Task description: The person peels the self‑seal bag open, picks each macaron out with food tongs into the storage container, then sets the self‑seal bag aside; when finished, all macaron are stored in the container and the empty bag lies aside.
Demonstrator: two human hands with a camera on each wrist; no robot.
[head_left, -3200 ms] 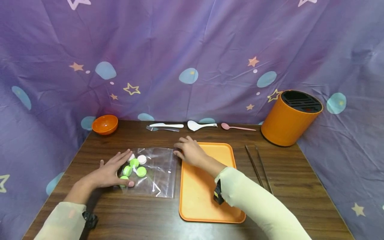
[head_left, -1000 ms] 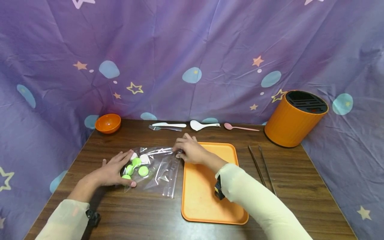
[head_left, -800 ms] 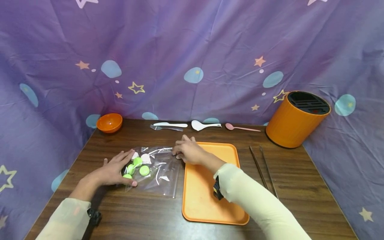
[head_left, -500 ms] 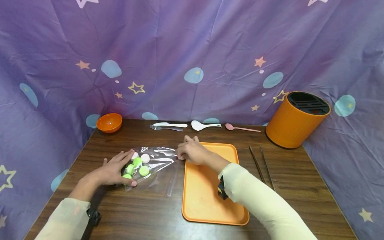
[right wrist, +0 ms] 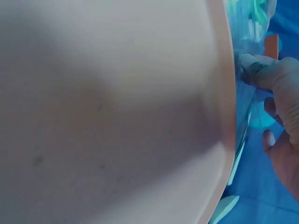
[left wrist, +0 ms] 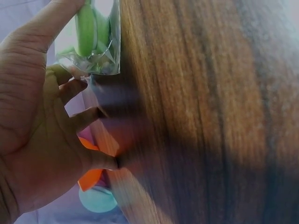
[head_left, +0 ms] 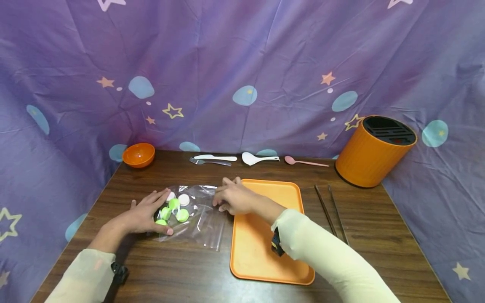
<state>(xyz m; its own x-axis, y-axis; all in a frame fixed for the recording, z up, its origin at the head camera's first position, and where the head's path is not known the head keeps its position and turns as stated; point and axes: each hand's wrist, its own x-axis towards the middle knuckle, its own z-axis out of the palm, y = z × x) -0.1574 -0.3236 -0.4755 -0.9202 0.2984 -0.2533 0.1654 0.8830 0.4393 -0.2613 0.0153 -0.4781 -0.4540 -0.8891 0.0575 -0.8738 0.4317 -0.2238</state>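
Head view showed the left hand (head_left: 142, 216) resting flat on the clear bag (head_left: 195, 216) of caps (head_left: 182, 215), left of the tray (head_left: 265, 269); right hand (head_left: 233, 200) pinched its mouth. A sharp tug might spill them.

Clear glossy plastic bag (head_left: 197, 214) lies on dark wood-grain table (head_left: 182, 269).

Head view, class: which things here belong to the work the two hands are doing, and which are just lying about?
In use:
clear plastic bag
green and white caps inside it
left hand, resting on the bag
right hand, pinching the bag's edge

Lying about:
orange tray
orange bowl
fork
white spoon
pink spoon
chopsticks
orange holder
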